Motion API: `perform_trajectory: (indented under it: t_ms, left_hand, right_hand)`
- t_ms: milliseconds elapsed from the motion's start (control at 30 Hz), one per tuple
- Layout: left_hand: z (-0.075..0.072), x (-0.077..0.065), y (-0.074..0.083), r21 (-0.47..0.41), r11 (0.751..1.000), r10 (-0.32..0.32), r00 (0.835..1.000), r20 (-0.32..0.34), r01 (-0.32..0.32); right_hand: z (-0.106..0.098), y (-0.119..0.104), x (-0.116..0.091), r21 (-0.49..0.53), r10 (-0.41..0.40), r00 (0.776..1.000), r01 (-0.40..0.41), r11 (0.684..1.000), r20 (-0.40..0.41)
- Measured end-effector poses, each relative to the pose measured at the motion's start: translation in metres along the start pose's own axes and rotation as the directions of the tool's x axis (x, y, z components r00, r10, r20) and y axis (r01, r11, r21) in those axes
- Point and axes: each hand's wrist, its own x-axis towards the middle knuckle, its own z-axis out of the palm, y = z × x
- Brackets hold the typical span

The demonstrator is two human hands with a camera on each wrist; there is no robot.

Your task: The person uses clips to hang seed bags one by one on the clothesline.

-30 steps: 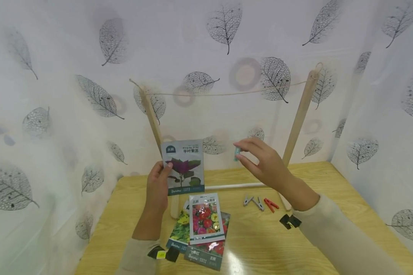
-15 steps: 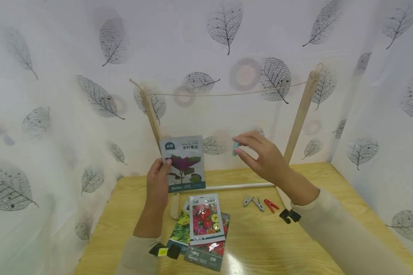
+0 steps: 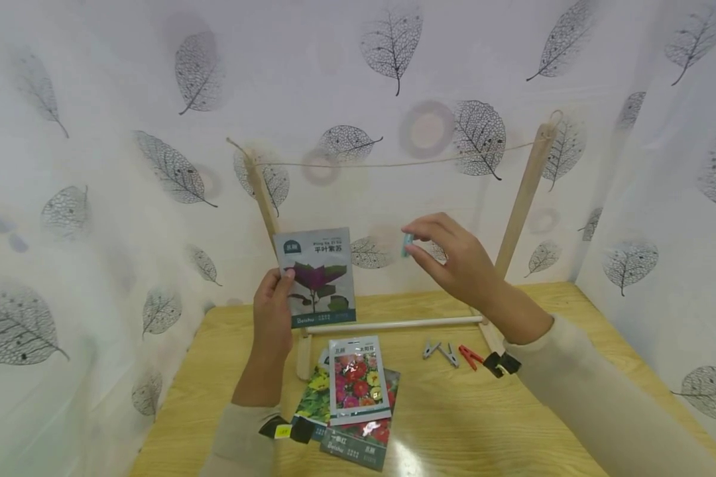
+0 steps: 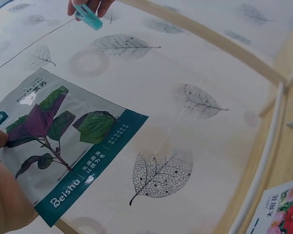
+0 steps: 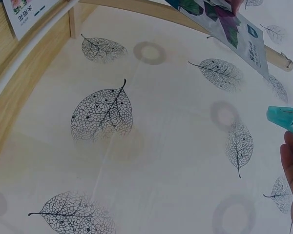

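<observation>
My left hand [image 3: 272, 311] pinches the left edge of a seed packet [image 3: 319, 281] printed with a purple-leaved plant, its thumb lying on the front. The packet is held upright above the table, just in front of the frame's left post. To the right, my right hand [image 3: 462, 262] pinches a turquoise clothespin [image 3: 407, 244] between thumb and fingers. In the right wrist view the clothespin [image 5: 284, 118] points toward the packet, clear of it. A thin string [image 3: 358, 165] runs above both hands. The left hand's other fingers are hidden behind the packet.
Two wooden posts [image 3: 526, 192] carry the string, joined low by a white rod [image 3: 394, 324]. On the table [image 3: 453, 424] lie several overlapping seed packets [image 3: 359, 381], two grey clothespins [image 3: 449, 354] and a red clothespin [image 3: 470, 356]. A leaf-patterned curtain [image 3: 346, 79] hangs behind.
Both hands have risen: the left with the packet, the right with the turquoise clothespin. The packets and clothespins on the table have stayed put.
</observation>
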Motion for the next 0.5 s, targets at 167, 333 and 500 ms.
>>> perform_trajectory:
  t_ms: [167, 333, 500]
  left_hand:
    - [0.0, 0.002, -0.001, -0.009, 1.0, 0.006, 1.0, 0.002, -0.006]
    - [-0.001, 0.003, 0.0, 0.008, 1.0, 0.005, 1.0, -0.009, -0.005]
    - [-0.002, 0.004, 0.003, -0.012, 1.0, 0.012, 0.999, -0.035, -0.013]
  right_hand:
    - [0.0, -0.001, 0.009, 0.028, 0.006, 1.0, -0.006, 1.0, 0.003]
    - [0.002, -0.001, 0.019, 0.031, 0.014, 1.0, -0.014, 0.999, 0.004]
    - [0.004, -0.003, 0.029, 0.011, 0.024, 1.0, -0.024, 1.0, -0.002]
